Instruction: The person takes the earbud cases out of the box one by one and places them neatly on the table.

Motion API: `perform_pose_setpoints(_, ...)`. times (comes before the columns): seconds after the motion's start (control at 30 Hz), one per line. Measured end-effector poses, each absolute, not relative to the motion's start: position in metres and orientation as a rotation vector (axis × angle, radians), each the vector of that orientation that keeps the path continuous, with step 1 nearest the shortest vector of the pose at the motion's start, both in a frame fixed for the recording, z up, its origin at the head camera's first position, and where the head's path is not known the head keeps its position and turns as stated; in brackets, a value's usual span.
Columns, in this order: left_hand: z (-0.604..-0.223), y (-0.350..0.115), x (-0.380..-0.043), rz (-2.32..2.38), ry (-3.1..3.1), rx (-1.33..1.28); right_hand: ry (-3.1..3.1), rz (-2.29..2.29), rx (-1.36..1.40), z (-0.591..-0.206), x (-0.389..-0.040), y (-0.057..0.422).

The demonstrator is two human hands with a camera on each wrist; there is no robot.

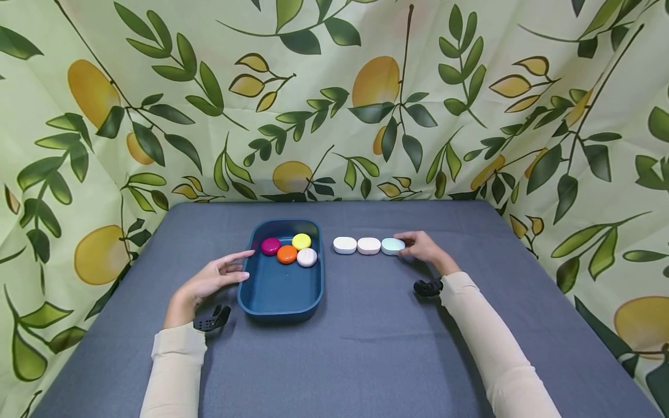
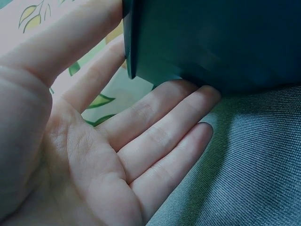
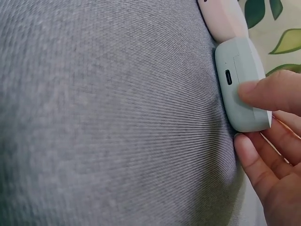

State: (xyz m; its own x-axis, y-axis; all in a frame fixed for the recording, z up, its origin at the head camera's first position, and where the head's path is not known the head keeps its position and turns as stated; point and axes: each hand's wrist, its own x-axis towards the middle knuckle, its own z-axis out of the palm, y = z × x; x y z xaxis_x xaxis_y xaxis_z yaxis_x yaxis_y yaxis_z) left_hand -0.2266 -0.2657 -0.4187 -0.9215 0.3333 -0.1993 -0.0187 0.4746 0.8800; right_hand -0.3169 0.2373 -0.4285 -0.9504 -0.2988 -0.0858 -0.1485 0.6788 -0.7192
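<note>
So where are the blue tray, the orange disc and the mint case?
Blue tray (image 1: pixel 280 290), head view, bare floor.
Orange disc (image 1: pixel 286 254), head view, top face.
Mint case (image 3: pixel 239 68), right wrist view, side face.

4 discs (image 1: pixel 286 254), 3 cases (image 1: pixel 369 246), 1 ctnr (image 1: pixel 282 293)

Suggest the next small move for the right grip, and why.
I'd probably loosen the right grip and ease it off the mint case. That case sits flat on the gray cloth, end to end with the pale pink case and roughly in line with the white case, so it seems to need no more nudging.
</note>
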Motion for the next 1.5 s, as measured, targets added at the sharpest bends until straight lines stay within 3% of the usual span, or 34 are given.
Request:
perform_pose_setpoints(0.6, -0.419, -0.265, -0.228, 1.420, 2.380, 0.260, 2.725, -1.380, -0.185, -0.389, -0.308, 0.229)
perform_pose_setpoints(1.03, -0.419, -0.265, -0.228, 1.428, 2.380, 0.271, 2.586, -1.459, -0.280, -0.354, -0.292, 0.153)
perform_pose_setpoints(1.5, -0.417, -0.266, -0.226, 1.426, 2.376, 0.268, 2.390, -1.614, -0.383, -0.353, -0.293, 0.064)
